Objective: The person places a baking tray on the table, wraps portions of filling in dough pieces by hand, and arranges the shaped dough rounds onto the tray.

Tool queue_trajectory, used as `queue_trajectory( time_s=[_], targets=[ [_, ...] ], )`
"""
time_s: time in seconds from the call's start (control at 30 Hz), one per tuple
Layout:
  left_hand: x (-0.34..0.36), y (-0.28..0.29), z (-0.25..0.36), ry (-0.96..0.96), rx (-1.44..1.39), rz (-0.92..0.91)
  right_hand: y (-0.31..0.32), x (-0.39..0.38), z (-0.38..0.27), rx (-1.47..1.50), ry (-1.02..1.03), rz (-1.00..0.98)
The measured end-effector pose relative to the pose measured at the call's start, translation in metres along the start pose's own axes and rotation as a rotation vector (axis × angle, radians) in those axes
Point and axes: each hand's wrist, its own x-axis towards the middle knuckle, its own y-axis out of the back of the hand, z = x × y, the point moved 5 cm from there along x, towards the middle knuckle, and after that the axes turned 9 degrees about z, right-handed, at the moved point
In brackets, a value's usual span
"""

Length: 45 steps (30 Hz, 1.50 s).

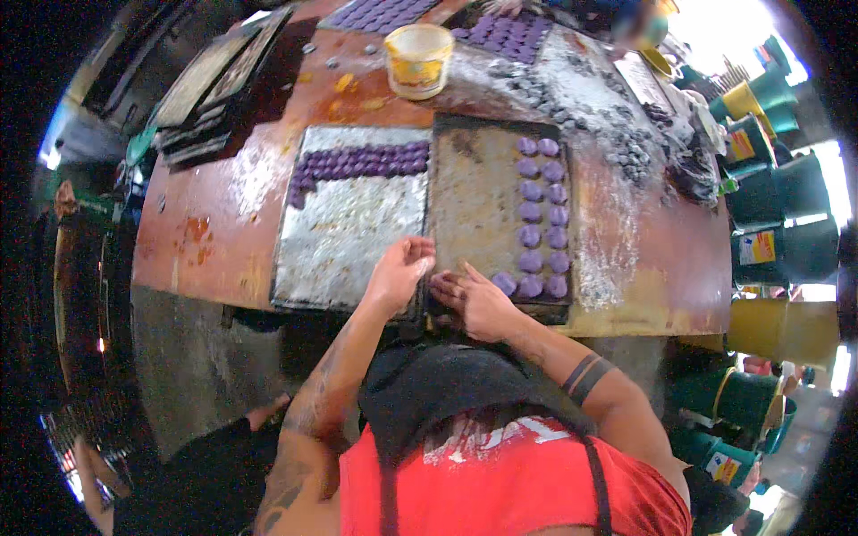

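Two metal baking trays lie side by side before me. The left tray (344,246) bears close rows of small dark purple dough balls (366,163) along its far part. On the darker right tray (478,192), flattened purple dough rounds (531,212) stand in two columns at the right, with one more round (504,284) near my right hand. My left hand (402,270) hovers at the seam between the trays, fingers loosely curled and apart, with nothing visible in them. Palm down, my right hand (480,302) rests at the right tray's near left corner, fingers stretched; what lies beneath them is hidden.
A yellow-and-white bucket (418,62) stands beyond the trays. Stacked trays (210,89) lie at the far left. More trays of purple pieces (505,36) are at the back, beside a person's hand (505,7). Flour (581,76) covers the right side; green buckets (782,250) line the right.
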Motion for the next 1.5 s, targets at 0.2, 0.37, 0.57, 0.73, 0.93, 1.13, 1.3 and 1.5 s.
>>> queue_trajectory(
  time_s=[0.2, 0.37, 0.57, 0.73, 0.93, 1.13, 1.3, 1.5],
  targets=[
    [0.001, -0.041, 0.023, 0.017, 0.045, 0.052, 0.121, -0.006, 0.061, 0.078, -0.1, 0.546],
    [0.004, -0.075, 0.034, 0.071, 0.09, 0.164, 0.132, -0.103, 0.182, 0.227, -0.536, 0.587],
    [0.004, -0.115, 0.011, 0.052, 0.266, 0.261, 0.151, -0.143, 0.26, 0.394, -0.643, 0.689],
    [-0.022, -0.131, 0.009, 0.052, 0.297, 0.311, 0.192, -0.059, 0.273, 0.41, -0.546, 0.544],
    [-0.054, -0.129, 0.018, 0.167, 0.542, 0.481, 0.265, 0.106, 0.316, 0.007, -0.218, 0.648],
    [-0.069, -0.13, 0.031, 0.189, 0.595, 0.511, 0.283, 0.212, 0.374, -0.236, -0.238, 0.395],
    [-0.08, -0.136, 0.026, 0.179, 0.592, 0.555, 0.292, 0.171, 0.429, -0.441, -0.228, 0.321],
    [-0.038, -0.146, 0.011, 0.2, 0.558, 0.379, 0.35, 0.049, 0.501, -0.483, -0.456, 0.531]
  ],
)
